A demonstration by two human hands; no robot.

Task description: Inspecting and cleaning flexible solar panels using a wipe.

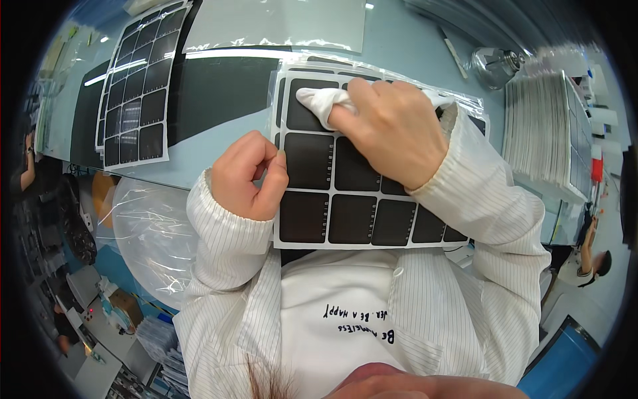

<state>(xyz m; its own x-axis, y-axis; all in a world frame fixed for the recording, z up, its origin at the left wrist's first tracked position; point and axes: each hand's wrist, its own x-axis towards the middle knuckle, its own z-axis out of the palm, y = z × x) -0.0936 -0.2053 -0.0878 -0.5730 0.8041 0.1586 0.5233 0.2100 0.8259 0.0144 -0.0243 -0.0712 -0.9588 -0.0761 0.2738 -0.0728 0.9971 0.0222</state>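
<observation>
Fingers [274, 174] of my left hand [249, 176] are curled together, the thumb and forefinger pinching the left edge of the sheet [352, 193], which I read as a white card carrying a grid of dark square panels separated by pale margins. Left of that hand, flat on the bench [405, 46], lies a second sheet [136, 93] of the same gridded kind, tilted, partly over a black mat [219, 90]. Below the bench edge on the left I see a crumpled clear bag [149, 233]. At centre the sheet in hand rests on a stack in a clear sleeve [372, 63], its near edge overhanging the bench toward my white striped coat [232, 292]. Above it, near the far edge, a pale plastic film [279, 23] lies flat. My right hand [392, 130] lies palm down on the upper part of the sheet, its fingers closed on a white cloth [325, 101] that is pressed against the top-left dark panel; the cloth's end sticks out leftward from under the fingers. Right of that hand a thin stick [453, 50] lies on the bench, and beyond it a shiny metal fitting [495, 65]. Farthest right stands a thick pile of sheets [541, 133], its edges fanned toward me; what sits behind the pile I cannot tell.
</observation>
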